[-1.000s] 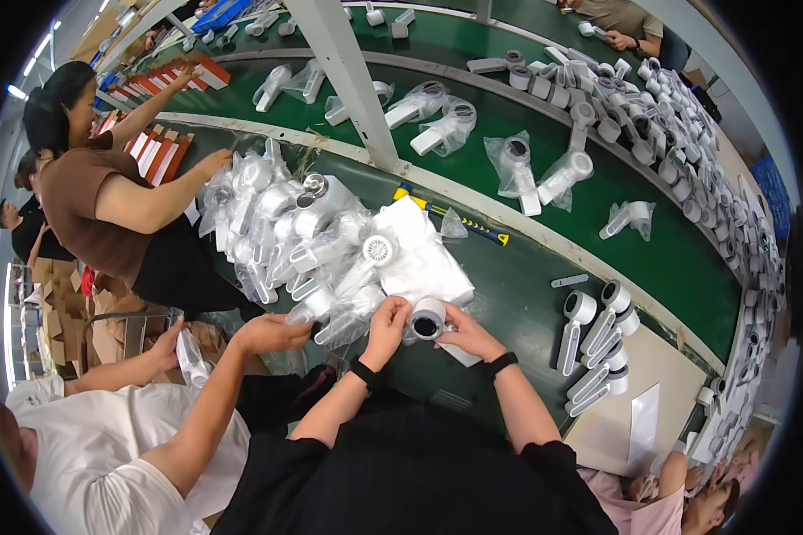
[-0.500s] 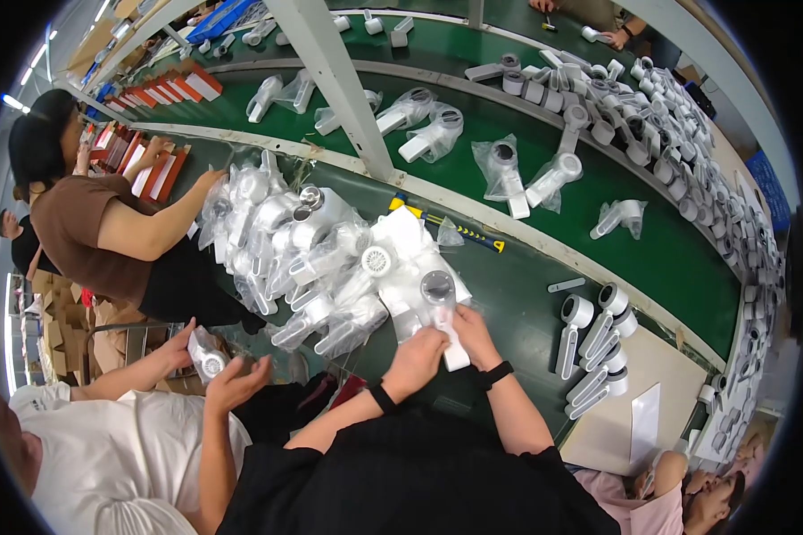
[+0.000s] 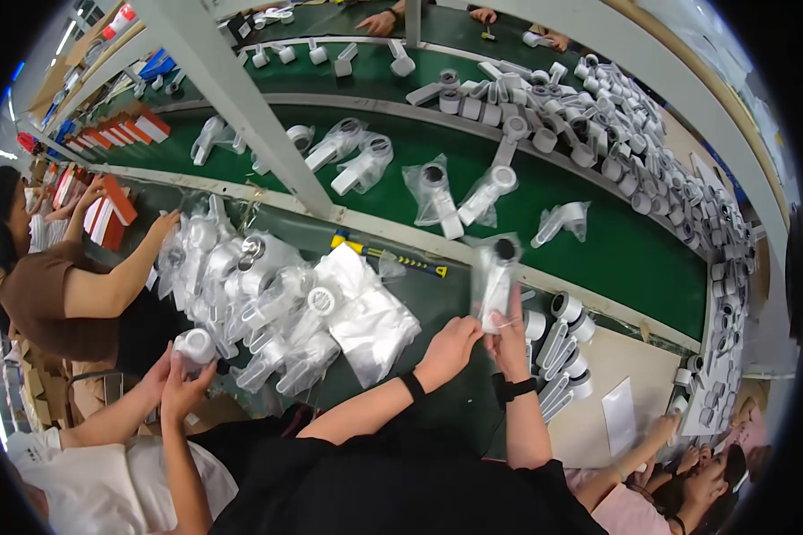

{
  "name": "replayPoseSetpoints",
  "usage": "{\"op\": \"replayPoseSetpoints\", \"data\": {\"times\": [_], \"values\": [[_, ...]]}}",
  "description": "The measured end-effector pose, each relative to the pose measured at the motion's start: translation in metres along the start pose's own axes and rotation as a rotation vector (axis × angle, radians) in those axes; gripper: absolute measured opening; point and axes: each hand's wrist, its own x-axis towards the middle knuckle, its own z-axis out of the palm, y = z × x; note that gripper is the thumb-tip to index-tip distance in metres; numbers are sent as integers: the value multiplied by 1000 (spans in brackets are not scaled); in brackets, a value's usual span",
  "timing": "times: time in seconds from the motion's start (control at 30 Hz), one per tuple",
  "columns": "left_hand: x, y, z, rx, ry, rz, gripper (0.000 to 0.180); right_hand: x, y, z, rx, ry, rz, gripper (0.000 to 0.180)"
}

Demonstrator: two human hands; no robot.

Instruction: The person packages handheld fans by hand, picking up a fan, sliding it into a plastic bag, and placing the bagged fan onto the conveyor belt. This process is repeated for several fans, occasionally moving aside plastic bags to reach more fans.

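A white handheld device with a dark round head, in a clear plastic bag, is upright in front of me near the conveyor's edge. My right hand is closed around its lower end. Beside it, my left hand is closed at the bottom of the same bag, fingers pinched together. To the left lies a stack of clear plastic bags. A heap of bagged white devices sits beyond that stack. Close to my right hand, several unbagged devices lie in a row.
A green conveyor carries bagged devices behind a metal post. A yellow and black tool lies along its edge. Many devices crowd the far right. Co-workers are at left and lower right; one person's hands hold a device.
The device moved right and up, away from the bag stack, and is now inside a clear bag. Both hands went with it. The view has shifted to the right.
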Motion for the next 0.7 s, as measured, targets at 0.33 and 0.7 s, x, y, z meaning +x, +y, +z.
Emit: {"op": "replayPoseSetpoints", "data": {"times": [0.33,0.7], "values": [[-36,-13,-53,794,-323,-176,62,137,-59,-211,-111,524,-15,70],[-119,-90,-87,558,-5,-96,11,-17,-10,-94,-1545,416,78,37]]}}
